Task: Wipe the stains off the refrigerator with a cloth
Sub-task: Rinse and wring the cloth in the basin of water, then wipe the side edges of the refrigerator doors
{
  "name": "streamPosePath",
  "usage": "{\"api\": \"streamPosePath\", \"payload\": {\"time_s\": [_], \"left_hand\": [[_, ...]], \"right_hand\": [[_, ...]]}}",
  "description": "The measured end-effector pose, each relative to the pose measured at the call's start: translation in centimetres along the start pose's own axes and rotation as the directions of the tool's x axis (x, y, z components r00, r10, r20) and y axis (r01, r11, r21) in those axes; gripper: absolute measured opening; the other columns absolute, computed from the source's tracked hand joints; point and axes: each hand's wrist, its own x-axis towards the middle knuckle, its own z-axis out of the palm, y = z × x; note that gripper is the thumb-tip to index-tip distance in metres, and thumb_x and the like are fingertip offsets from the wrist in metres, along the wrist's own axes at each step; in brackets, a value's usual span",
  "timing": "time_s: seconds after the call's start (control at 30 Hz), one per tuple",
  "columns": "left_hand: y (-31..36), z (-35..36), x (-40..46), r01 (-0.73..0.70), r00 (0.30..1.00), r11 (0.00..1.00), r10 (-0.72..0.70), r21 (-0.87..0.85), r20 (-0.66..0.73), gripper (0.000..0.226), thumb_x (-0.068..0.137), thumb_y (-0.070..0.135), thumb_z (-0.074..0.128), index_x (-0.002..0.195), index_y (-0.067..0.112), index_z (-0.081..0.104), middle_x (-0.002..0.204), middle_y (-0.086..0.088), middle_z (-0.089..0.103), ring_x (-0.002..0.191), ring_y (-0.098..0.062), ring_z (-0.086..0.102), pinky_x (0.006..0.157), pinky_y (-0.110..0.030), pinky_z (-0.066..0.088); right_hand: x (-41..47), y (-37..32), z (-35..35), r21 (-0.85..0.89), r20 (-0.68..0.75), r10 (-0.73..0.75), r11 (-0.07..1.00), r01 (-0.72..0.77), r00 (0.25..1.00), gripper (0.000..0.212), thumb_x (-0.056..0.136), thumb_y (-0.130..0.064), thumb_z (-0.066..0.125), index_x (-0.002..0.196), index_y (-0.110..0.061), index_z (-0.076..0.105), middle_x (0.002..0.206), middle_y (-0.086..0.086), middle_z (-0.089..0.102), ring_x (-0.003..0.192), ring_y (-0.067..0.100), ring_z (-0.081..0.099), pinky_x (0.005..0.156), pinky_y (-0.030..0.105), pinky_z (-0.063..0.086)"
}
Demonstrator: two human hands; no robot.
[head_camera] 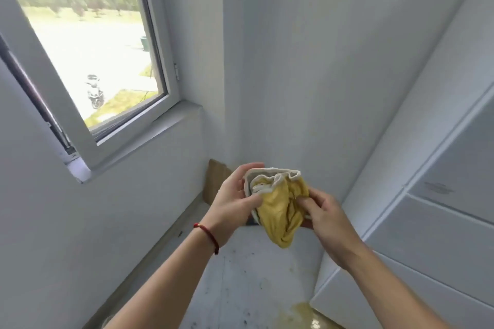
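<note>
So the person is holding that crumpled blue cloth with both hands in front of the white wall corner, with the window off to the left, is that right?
Not quite: the crumpled cloth is yellow with a white edge, not blue. The head view shows the left hand and right hand both gripping it before the white wall corner, the window at left.

Bunched yellow cloth [278, 205] gripped between both hands, over a speckled floor [240, 288].
Left hand [232, 203] clasping its white edge, right hand [324, 218] pinching the yellow folds; white refrigerator [433, 195] rightward, window [88, 43] upper left.

Yellow cloth [278, 208], white-edged; red bracelet [207, 234]
</note>
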Motion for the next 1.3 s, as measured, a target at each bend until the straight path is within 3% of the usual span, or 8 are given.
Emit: {"api": "streamPosePath", "payload": {"time_s": [0.23,0.37,0.57,0.73,0.87,1.0,1.13,1.3], "left_hand": [[-0.7,10.9,0.5,0.194,0.902,0.957,-0.087,-0.216,0.424,0.032,0.071,-0.015,0.057,0.094,0.007,0.060,0.097,-0.012,0.059,0.083,-0.024,0.057,0.067,-0.029,0.048],[0.6,17.8,-1.2,0.405,0.756,0.887,-0.188,-0.222,0.627,0.033,0.083,0.005,0.059,0.116,0.007,0.057,0.116,-0.022,0.063,0.092,-0.035,0.064,0.077,-0.042,0.052],[2.1,34.4,-5.1,0.142,0.727,0.977,-0.213,0.161,0.653,0.053,0.089,0.016,0.075,0.137,0.017,0.053,0.118,-0.021,0.072,0.111,-0.040,0.069,0.095,-0.055,0.056],[1.6,51.6,-8.9,0.159,0.770,0.984,-0.178,0.086,0.613,0.035,0.096,0.006,0.067,0.129,0.009,0.058,0.114,-0.023,0.072,0.101,-0.036,0.072,0.087,-0.054,0.059],[-1.3,61.8,-11.1,0.295,0.783,0.950,-0.300,0.100,0.545,0.043,0.097,0.022,0.068,0.135,0.005,0.057,0.113,-0.022,0.073,0.098,-0.031,0.074,0.086,-0.046,0.061],[-6.9,67.0,-15.4,0.553,0.481,0.780,-0.587,0.294,0.651,0.076,0.089,0.068,0.057,0.134,0.006,0.063,0.125,-0.018,0.070,0.117,-0.032,0.067,0.094,-0.043,0.054],[-10.4,71.6,-17.9,0.510,0.467,0.816,-0.527,0.270,0.710,0.089,0.078,0.013,0.084,0.151,0.025,0.034,0.120,-0.019,0.071,0.100,-0.030,0.074,0.080,-0.039,0.060],[-10.3,76.9,-16.3,0.291,0.505,0.928,-0.354,0.231,0.787,0.046,0.086,0.008,0.078,0.126,0.029,0.068,0.111,-0.015,0.076,0.103,-0.033,0.073,0.085,-0.044,0.060]], "right_hand": [[-9.8,-0.4,-9.9,0.193,-0.345,0.007,0.979,0.063,0.939,0.030,0.109,-0.011,0.047,0.109,-0.007,0.077,0.097,0.011,0.077,0.085,0.018,0.072,0.070,0.027,0.058],[-15.6,-0.3,-16.3,0.210,-0.453,0.009,0.973,0.097,0.891,0.031,0.110,-0.016,0.046,0.112,-0.005,0.074,0.101,0.013,0.078,0.090,0.021,0.074,0.071,0.028,0.058],[-25.3,1.0,-27.4,0.204,-0.626,-0.013,0.962,0.180,0.780,0.028,0.110,-0.024,0.049,0.107,-0.011,0.074,0.107,0.021,0.076,0.103,0.034,0.075,0.092,0.051,0.060],[-36.8,4.1,-40.2,0.376,-0.633,0.042,0.889,0.260,0.773,0.033,0.107,-0.036,0.051,0.119,-0.012,0.071,0.112,0.013,0.077,0.101,0.028,0.075,0.085,0.043,0.059],[-42.8,8.6,-45.5,0.261,-0.548,0.156,0.965,-0.009,0.822,0.027,0.100,-0.022,0.068,0.125,-0.014,0.067,0.115,0.007,0.078,0.102,0.020,0.076,0.082,0.032,0.060],[-46.6,10.8,-50.8,0.374,-0.674,0.224,0.925,0.064,0.704,0.013,0.103,-0.013,0.063,0.116,-0.010,0.064,0.104,0.007,0.077,0.092,0.018,0.076,0.074,0.030,0.061],[-50.2,13.2,-56.6,0.434,-0.642,0.372,0.897,-0.083,0.671,0.024,0.100,-0.015,0.069,0.124,-0.019,0.064,0.113,0.007,0.077,0.101,0.023,0.075,0.081,0.039,0.061],[-52.3,14.1,-62.2,0.312,-0.640,0.425,0.905,-0.289,0.640,0.025,0.099,-0.013,0.070,0.123,-0.017,0.069,0.109,0.004,0.080,0.099,0.022,0.077,0.082,0.042,0.064]]}}
